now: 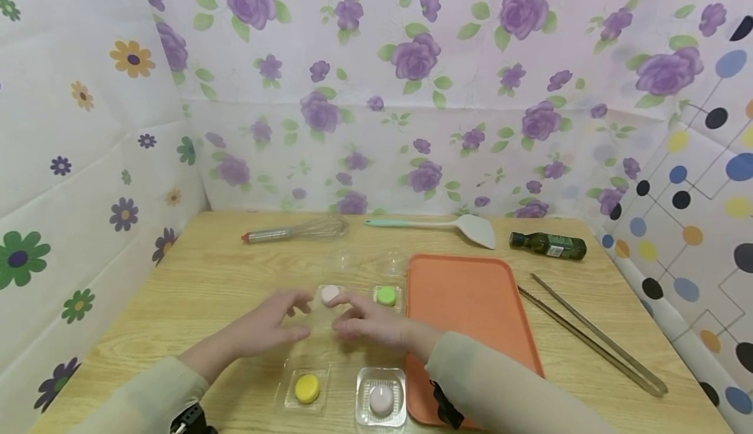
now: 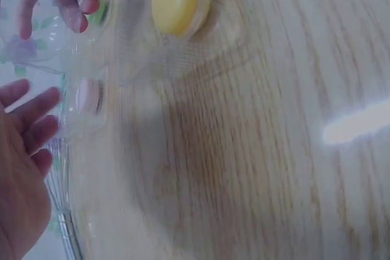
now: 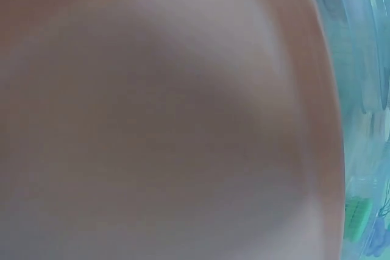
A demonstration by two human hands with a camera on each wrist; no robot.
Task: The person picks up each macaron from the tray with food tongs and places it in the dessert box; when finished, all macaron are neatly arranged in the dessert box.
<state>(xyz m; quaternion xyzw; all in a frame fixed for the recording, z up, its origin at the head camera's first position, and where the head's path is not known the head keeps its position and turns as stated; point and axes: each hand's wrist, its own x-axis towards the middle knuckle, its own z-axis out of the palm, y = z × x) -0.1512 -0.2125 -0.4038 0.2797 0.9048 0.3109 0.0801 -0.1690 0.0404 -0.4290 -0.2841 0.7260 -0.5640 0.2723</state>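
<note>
Two bare hands hover over a smooth wood-grain table [image 1: 194,277]. The left hand [image 1: 276,321] and right hand [image 1: 372,323] face each other, fingers loosely spread and gently bent, with nothing held in either.

Between and just beyond their fingertips, a round pale pink cookie [image 1: 330,293] sits in thin, clear plastic. A domed green cookie [image 1: 385,296] lies to its right, beyond the right hand. Nearer, a glossy yellow cookie [image 1: 307,389] is at left and a pale lilac cookie [image 1: 382,399] at right, the latter in a square, ribbed plastic box [image 1: 361,397].

Right of them lies a flat orange tray [image 1: 465,290] with rounded corners, then slim metal tongs [image 1: 594,346]. Along the far side are a wire whisk [image 1: 300,230], a flat-bladed spatula [image 1: 476,230] and a dark glass bottle [image 1: 547,245].
</note>
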